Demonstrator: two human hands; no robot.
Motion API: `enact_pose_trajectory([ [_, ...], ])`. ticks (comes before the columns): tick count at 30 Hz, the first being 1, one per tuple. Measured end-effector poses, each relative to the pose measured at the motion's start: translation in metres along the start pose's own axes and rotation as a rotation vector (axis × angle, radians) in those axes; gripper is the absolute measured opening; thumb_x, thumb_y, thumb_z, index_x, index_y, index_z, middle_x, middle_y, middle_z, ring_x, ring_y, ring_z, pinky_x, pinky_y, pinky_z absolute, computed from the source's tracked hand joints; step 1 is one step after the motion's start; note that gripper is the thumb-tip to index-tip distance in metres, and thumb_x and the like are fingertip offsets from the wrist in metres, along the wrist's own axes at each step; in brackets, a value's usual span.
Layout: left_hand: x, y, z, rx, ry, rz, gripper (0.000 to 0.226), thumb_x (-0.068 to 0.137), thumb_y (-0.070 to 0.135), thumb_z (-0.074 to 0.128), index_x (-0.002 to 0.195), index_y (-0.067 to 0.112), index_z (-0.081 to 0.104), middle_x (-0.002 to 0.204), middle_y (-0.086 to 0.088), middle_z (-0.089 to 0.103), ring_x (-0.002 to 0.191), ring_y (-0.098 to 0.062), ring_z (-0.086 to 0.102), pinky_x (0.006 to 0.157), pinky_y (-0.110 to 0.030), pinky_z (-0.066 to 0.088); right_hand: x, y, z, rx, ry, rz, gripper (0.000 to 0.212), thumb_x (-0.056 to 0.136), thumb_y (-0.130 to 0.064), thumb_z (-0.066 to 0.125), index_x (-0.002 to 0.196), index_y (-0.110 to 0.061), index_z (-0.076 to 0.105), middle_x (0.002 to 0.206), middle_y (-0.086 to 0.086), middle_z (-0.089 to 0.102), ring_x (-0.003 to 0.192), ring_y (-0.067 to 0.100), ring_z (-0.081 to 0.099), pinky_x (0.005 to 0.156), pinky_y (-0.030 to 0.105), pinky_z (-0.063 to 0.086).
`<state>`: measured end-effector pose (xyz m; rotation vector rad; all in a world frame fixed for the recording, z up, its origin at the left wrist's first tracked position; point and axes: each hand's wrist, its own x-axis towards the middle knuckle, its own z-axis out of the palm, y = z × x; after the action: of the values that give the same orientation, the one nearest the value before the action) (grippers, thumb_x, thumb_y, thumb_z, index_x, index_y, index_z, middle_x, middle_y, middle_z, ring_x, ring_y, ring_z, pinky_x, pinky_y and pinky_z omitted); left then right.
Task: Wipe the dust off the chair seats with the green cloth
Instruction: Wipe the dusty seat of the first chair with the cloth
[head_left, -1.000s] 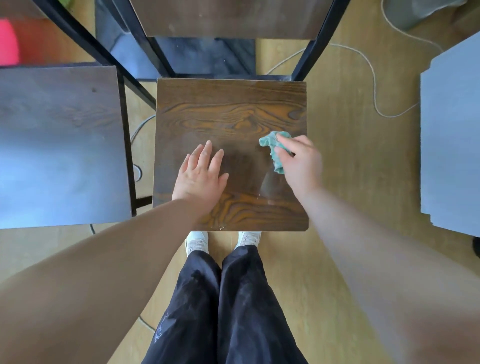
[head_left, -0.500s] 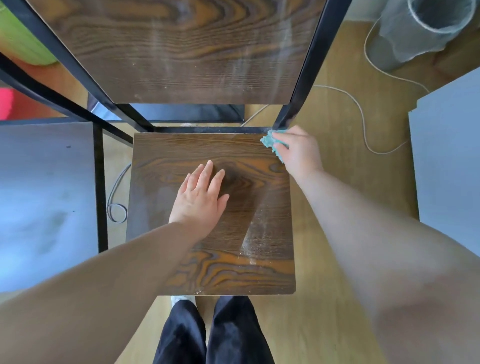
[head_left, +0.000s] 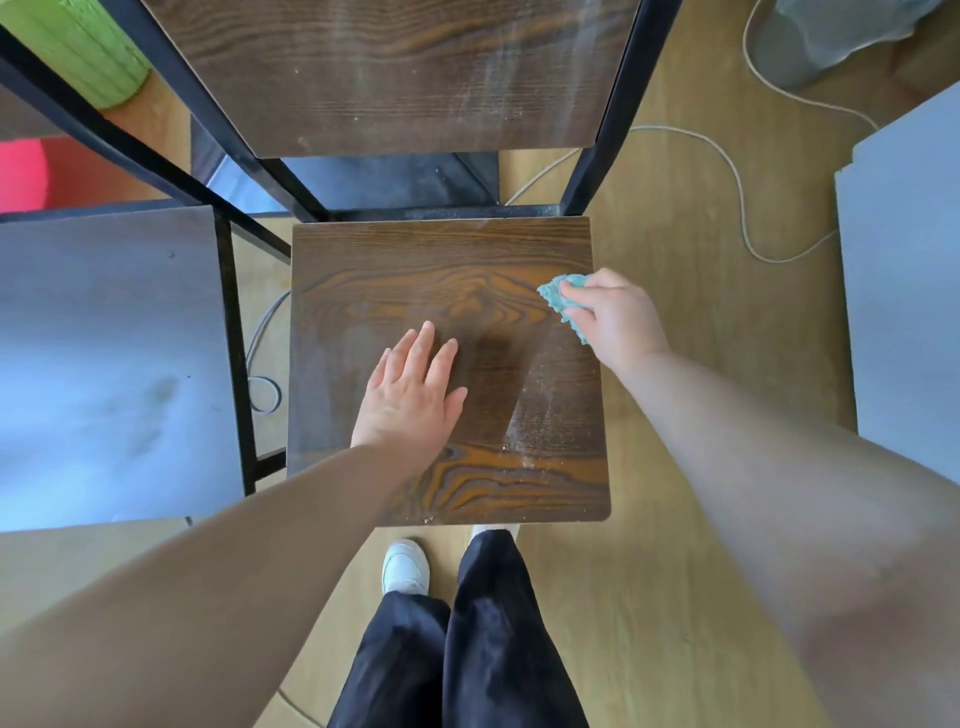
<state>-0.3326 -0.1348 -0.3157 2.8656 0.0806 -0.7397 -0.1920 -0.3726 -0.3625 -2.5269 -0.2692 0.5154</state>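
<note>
A brown wood-grain chair seat (head_left: 395, 280) lies below me, with its wooden backrest (head_left: 395, 73) in a black frame beyond it. My left hand (head_left: 410, 395) rests flat on the middle of the seat, fingers straight. My right hand (head_left: 615, 317) grips a bunched green cloth (head_left: 558, 296) at the seat's right edge, a little beyond the middle. A pale dusty streak runs down the seat's right part toward the front edge.
A second chair seat (head_left: 104, 364) with glare stands to the left, separated by a black frame bar (head_left: 234, 338). A white cable (head_left: 737, 197) loops over the wood floor at the right. A grey panel (head_left: 904, 312) and a bin (head_left: 831, 36) stand at the right.
My right hand has drawn the green cloth back from the seat's far right corner along the right edge toward me. My left hand stays flat on the seat.
</note>
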Motion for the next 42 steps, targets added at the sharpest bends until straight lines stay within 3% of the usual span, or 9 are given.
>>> enact_pose_trajectory([
  [13, -0.076, -0.031, 0.032, 0.054, 0.027, 0.056, 0.059, 0.105, 0.045, 0.029, 0.157, 0.019, 0.019, 0.165, -0.009, 0.01, 0.152, -0.026, 0.009, 0.123, -0.043, 0.015, -0.089, -0.024, 0.052, 0.003, 0.058, 0.055, 0.025, 0.093, -0.014, 0.061, 0.116, -0.011, 0.07, 0.112, 0.0, 0.059, 0.091, 0.016, 0.058, 0.075, 0.023, 0.048],
  [16, -0.094, -0.041, 0.038, 0.035, 0.023, 0.057, 0.059, 0.105, 0.045, 0.029, 0.157, 0.018, 0.019, 0.165, -0.009, 0.009, 0.152, -0.026, 0.008, 0.123, -0.043, 0.013, -0.111, -0.038, 0.069, 0.032, 0.056, 0.069, 0.025, 0.093, -0.011, 0.062, 0.116, -0.01, 0.07, 0.112, 0.002, 0.059, 0.089, 0.014, 0.056, 0.073, 0.015, 0.043],
  [21, -0.118, -0.057, 0.047, 0.029, 0.009, 0.057, 0.058, 0.105, 0.044, 0.028, 0.157, 0.02, 0.015, 0.166, -0.008, 0.005, 0.152, -0.025, 0.003, 0.124, -0.042, 0.01, -0.145, -0.06, 0.093, 0.045, 0.042, 0.086, 0.029, 0.094, -0.012, 0.061, 0.123, -0.014, 0.067, 0.118, -0.002, 0.058, 0.096, 0.008, 0.054, 0.08, 0.013, 0.045],
  [24, -0.129, -0.064, 0.053, 0.022, 0.005, 0.044, 0.058, 0.105, 0.044, 0.028, 0.157, 0.021, 0.015, 0.166, -0.007, 0.004, 0.152, -0.025, 0.003, 0.124, -0.043, 0.01, -0.163, -0.073, 0.104, 0.024, 0.04, 0.062, 0.033, 0.095, -0.012, 0.061, 0.127, -0.014, 0.065, 0.122, 0.0, 0.057, 0.106, 0.015, 0.058, 0.089, 0.018, 0.049],
  [29, -0.145, -0.071, 0.058, 0.031, 0.005, 0.051, 0.058, 0.106, 0.044, 0.027, 0.157, 0.02, 0.014, 0.166, -0.007, 0.004, 0.152, -0.025, 0.002, 0.124, -0.042, 0.008, -0.187, -0.09, 0.126, 0.039, 0.021, 0.058, 0.033, 0.094, -0.011, 0.062, 0.126, -0.014, 0.066, 0.122, 0.001, 0.059, 0.109, 0.018, 0.059, 0.087, 0.013, 0.043],
  [32, -0.15, -0.072, 0.06, 0.027, 0.004, 0.055, 0.058, 0.106, 0.044, 0.027, 0.157, 0.02, 0.014, 0.166, -0.007, 0.004, 0.152, -0.025, 0.002, 0.124, -0.042, 0.007, -0.2, -0.102, 0.139, 0.032, 0.005, 0.017, 0.032, 0.093, -0.009, 0.062, 0.125, -0.013, 0.067, 0.12, 0.004, 0.06, 0.109, 0.023, 0.059, 0.094, 0.023, 0.048],
  [36, -0.152, -0.071, 0.06, 0.037, 0.006, 0.068, 0.058, 0.105, 0.044, 0.028, 0.157, 0.02, 0.015, 0.166, -0.008, 0.005, 0.152, -0.026, 0.004, 0.123, -0.042, 0.008, -0.213, -0.115, 0.151, 0.081, -0.03, -0.021, 0.031, 0.092, -0.008, 0.062, 0.122, -0.013, 0.068, 0.115, 0.005, 0.061, 0.105, 0.025, 0.059, 0.09, 0.034, 0.051],
  [40, -0.149, -0.067, 0.055, 0.054, 0.004, 0.08, 0.058, 0.105, 0.045, 0.027, 0.157, 0.021, 0.014, 0.166, -0.007, 0.003, 0.152, -0.025, 0.002, 0.123, -0.041, 0.008, -0.207, -0.117, 0.14, 0.12, -0.078, -0.011, 0.03, 0.093, -0.008, 0.062, 0.122, -0.015, 0.069, 0.106, 0.003, 0.059, 0.095, 0.019, 0.058, 0.078, 0.025, 0.048],
  [42, -0.144, -0.062, 0.05, 0.054, -0.003, 0.095, 0.059, 0.105, 0.045, 0.027, 0.157, 0.021, 0.013, 0.166, -0.007, 0.003, 0.152, -0.025, 0.002, 0.123, -0.041, 0.006, -0.202, -0.115, 0.126, 0.14, -0.043, -0.026, 0.03, 0.092, -0.007, 0.063, 0.12, -0.014, 0.07, 0.1, 0.001, 0.057, 0.089, 0.016, 0.056, 0.071, 0.01, 0.04],
])
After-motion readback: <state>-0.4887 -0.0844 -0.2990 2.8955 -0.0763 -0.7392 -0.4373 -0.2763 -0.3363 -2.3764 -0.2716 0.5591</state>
